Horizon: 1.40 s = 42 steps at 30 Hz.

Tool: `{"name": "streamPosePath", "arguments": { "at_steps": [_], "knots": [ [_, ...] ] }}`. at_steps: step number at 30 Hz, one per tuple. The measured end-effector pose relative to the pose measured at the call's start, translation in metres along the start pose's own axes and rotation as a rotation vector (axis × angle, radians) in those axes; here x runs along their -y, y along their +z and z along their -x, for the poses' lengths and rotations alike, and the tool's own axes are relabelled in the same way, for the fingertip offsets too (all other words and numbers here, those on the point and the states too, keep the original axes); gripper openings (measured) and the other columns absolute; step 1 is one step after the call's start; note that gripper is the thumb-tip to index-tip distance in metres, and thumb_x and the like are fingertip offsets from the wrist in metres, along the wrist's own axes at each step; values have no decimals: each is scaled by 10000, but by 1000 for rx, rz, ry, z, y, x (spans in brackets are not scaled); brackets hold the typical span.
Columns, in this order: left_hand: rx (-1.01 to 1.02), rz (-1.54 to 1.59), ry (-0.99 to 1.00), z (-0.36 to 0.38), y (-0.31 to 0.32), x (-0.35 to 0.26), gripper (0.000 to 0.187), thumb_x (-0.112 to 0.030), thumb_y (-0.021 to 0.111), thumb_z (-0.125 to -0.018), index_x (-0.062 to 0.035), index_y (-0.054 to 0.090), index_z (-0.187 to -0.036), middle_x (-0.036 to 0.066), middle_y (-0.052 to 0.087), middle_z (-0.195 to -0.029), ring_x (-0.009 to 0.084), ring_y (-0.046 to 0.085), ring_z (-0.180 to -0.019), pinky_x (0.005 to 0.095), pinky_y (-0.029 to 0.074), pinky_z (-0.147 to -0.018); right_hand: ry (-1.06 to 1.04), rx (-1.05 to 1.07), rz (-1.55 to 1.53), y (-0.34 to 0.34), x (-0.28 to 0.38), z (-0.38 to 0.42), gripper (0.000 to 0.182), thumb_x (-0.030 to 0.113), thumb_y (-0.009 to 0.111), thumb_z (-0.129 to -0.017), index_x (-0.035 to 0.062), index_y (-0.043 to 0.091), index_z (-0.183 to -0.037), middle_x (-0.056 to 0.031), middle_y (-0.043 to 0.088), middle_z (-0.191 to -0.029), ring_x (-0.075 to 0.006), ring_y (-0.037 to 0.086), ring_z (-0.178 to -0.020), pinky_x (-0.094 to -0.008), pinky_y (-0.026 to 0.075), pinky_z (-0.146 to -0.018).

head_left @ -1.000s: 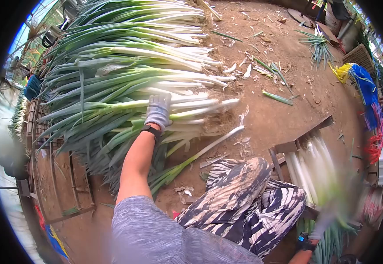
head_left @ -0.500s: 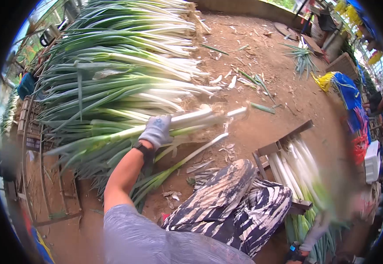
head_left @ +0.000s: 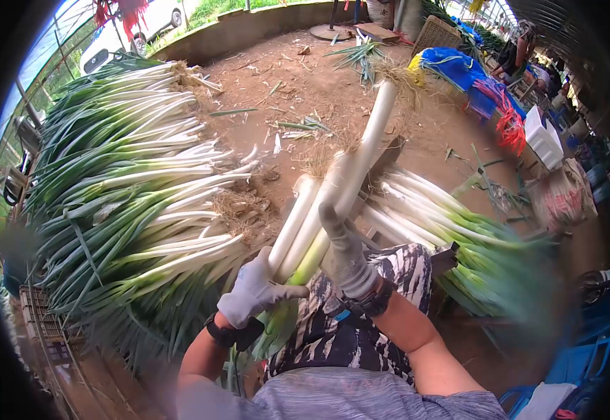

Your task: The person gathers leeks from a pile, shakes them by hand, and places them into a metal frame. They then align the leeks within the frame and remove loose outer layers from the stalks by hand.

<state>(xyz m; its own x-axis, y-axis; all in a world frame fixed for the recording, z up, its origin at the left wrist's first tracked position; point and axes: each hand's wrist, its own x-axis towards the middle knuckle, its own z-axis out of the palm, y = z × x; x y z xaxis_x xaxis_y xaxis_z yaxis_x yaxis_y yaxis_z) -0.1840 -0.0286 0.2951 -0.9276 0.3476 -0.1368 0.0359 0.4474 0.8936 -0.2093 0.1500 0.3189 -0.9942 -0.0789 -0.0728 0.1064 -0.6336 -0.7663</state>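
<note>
Several thick leeks [head_left: 329,199] stand in front of my body, white stems and roots pointing up and away. My left hand [head_left: 254,290], in a grey-white glove, is wrapped round their lower stems from the left. On their right side my gloved right hand [head_left: 343,252] presses against the stems, thumb raised, palm towards them. A long pile of leeks [head_left: 158,168] covers the ground at the left, green leaves outward. At the right, another bundle of leeks [head_left: 431,217] rests in a low dark frame [head_left: 444,259].
A white box [head_left: 543,136] and blue netting [head_left: 452,66] lie at the right. A wicker basket [head_left: 437,36] stands farther back. Another person [head_left: 518,52] is at the far upper right. A blue chair [head_left: 592,360] is at the lower right, a metal rack [head_left: 49,364] at the lower left.
The view has turned right. My left hand has brought leeks from the pile to in front of me, and my right hand has come from the framed bundle to these stems.
</note>
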Motion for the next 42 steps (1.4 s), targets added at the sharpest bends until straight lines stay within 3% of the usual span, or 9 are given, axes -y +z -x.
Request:
{"name": "streamPosePath", "arguments": {
  "at_steps": [2,9,19,25,32,36,39,41,42],
  "knots": [
    [95,580,49,-4,-1,11,724,-385,782,-798,4,462,-1318,67,628,-1132,134,579,-1020,286,486,-854,-2,74,10,-7,-7,-3,675,454,657,-876,-9,442,-1318,-119,576,-1192,-227,568,-1119,-381,461,-993],
    [162,655,160,-18,-53,-39,567,-395,700,-872,-13,531,-1255,50,643,-1063,102,602,-921,262,492,-811,149,349,-92,0,-29,0,739,417,627,-897,-19,325,-1412,-130,509,-1316,-225,498,-1235,-397,436,-1021],
    [254,-167,187,-27,-93,-110,556,-548,644,-853,-39,672,-1073,86,685,-919,159,637,-864,298,510,-750,120,599,268,8,-19,-10,319,163,597,-933,34,528,-1217,-47,579,-1102,-147,573,-1025,-319,493,-879],
    [316,178,336,-21,-92,-133,465,-392,719,-835,-32,653,-1123,67,675,-950,145,636,-879,289,514,-767,47,752,121,36,11,-22,365,177,624,-903,39,520,-1225,-70,584,-1136,-162,562,-1078,-322,489,-925],
    [-117,105,467,-23,-102,-181,432,-306,724,-833,-16,626,-1139,74,650,-931,152,617,-864,286,502,-780,-95,573,512,74,40,-42,783,416,703,-825,0,360,-1393,-153,534,-1249,-234,548,-1150,-322,480,-949],
    [-355,71,729,-4,-111,-206,545,-373,715,-822,30,569,-1159,72,614,-958,170,593,-896,305,493,-774,-992,120,1358,84,12,-22,1247,508,768,-734,-2,-76,-1496,-291,434,-1322,-379,494,-1198,-413,457,-975],
    [-676,-453,792,-4,-138,-220,297,-198,661,-875,-41,655,-1128,103,668,-957,195,649,-845,299,535,-734,-941,220,1141,97,3,-14,1231,332,859,-633,-20,43,-1485,-304,343,-1379,-446,389,-1273,-446,375,-1060],
    [-795,-891,1264,0,-150,-213,305,-179,625,-873,-57,651,-1152,146,648,-1082,273,651,-894,341,538,-785,-1116,114,1008,109,-11,-19,1186,265,854,-631,9,81,-1493,-318,279,-1426,-477,301,-1331,-476,321,-1098],
    [-859,-678,1222,8,-139,-215,298,-179,609,-882,-44,655,-1143,155,634,-1117,292,644,-930,368,527,-829,-1186,67,966,114,-15,-21,1166,232,852,-631,23,100,-1497,-326,246,-1449,-493,258,-1360,-491,295,-1117]
  ]
}}
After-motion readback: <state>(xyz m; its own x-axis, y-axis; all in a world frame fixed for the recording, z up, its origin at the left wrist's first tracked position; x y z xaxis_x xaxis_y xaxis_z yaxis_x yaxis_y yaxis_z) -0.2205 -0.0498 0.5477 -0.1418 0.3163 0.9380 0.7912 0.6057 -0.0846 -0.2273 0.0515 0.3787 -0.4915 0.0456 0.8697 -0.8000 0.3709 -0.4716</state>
